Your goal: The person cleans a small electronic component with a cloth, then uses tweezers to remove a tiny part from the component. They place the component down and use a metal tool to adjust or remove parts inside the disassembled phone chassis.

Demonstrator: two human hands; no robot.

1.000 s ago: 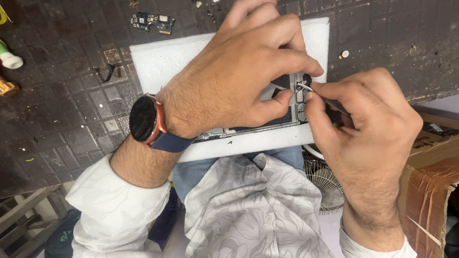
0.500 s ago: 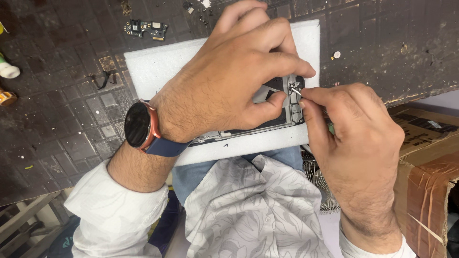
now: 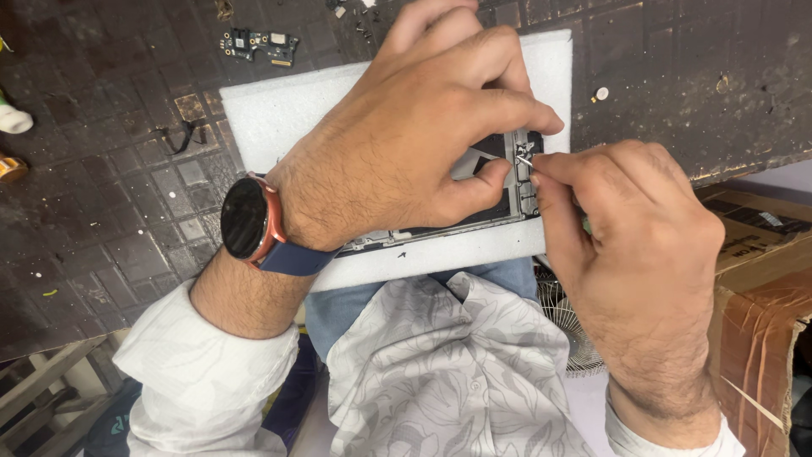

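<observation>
An opened phone (image 3: 499,207) lies on a white foam pad (image 3: 279,114) at the front edge of a dark workbench. My left hand (image 3: 406,140), with a round watch on a blue strap at the wrist, presses down over the phone and covers most of it. My right hand (image 3: 626,245) pinches a thin metal tool (image 3: 524,159) whose tip meets a small metal part at the phone's right end. The rest of the tool is hidden in my fingers.
A small green circuit board (image 3: 260,44) and loose screws lie on the bench (image 3: 101,169) behind the pad. A black clip-like part (image 3: 179,140) sits left of the pad. A brown cardboard box (image 3: 761,296) stands at the right, a small fan grille (image 3: 567,322) below.
My right hand has shifted slightly left and up, keeping the tool tip at the phone's right end. My left hand stays pressed on the phone.
</observation>
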